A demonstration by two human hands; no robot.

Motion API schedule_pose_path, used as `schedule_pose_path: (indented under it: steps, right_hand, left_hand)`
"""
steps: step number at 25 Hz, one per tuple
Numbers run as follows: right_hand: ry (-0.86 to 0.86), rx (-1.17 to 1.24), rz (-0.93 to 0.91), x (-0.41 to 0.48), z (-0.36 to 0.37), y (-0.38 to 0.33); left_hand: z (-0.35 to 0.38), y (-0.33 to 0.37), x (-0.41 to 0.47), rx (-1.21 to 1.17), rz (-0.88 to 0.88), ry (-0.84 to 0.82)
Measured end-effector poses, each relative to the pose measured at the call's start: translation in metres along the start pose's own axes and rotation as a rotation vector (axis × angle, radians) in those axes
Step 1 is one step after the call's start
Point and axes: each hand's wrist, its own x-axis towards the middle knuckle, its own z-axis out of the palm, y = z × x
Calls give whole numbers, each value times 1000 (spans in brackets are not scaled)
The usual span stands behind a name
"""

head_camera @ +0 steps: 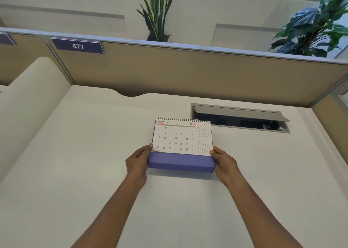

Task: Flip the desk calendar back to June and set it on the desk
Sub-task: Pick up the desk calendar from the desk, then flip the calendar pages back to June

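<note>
Fingers of left hand (138, 162) and right hand (224, 163) hidden behind desk calendar (181, 144). Small July and September grids too small to be read. Peace lily (312, 29) cut off at right edge. Cable-box (239, 118) interior too dark to be made out.

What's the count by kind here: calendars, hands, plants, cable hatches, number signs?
Desk calendar: 1, showing August
Hands: 2, left hand and right hand, gripping its lower corners
Plants: 2, spiky plant and broad-leaf plant
Cable hatch: 1, open
Number sign: 1
Total: 7
</note>
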Motion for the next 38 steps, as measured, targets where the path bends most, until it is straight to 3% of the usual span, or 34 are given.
schedule_pose_path:
  steps: [8, 15, 30, 38]
  right_hand:
    - [-221, 103, -161, -74, -29, -1]
    - [-330, 155, -208, -116, -52, 13]
    - [-267, 130, -201, -149, -64, 68]
    - [-205, -220, -444, -178, -69, 63]
  left_hand:
    - [-39, 21, -81, -21, 115, -290]
    - [-71, 26, -129, -21, 214, -402]
    - [-101, 6, -148, -77, 133, -410]
    - [-105, 7, -154, -117, 76, -408]
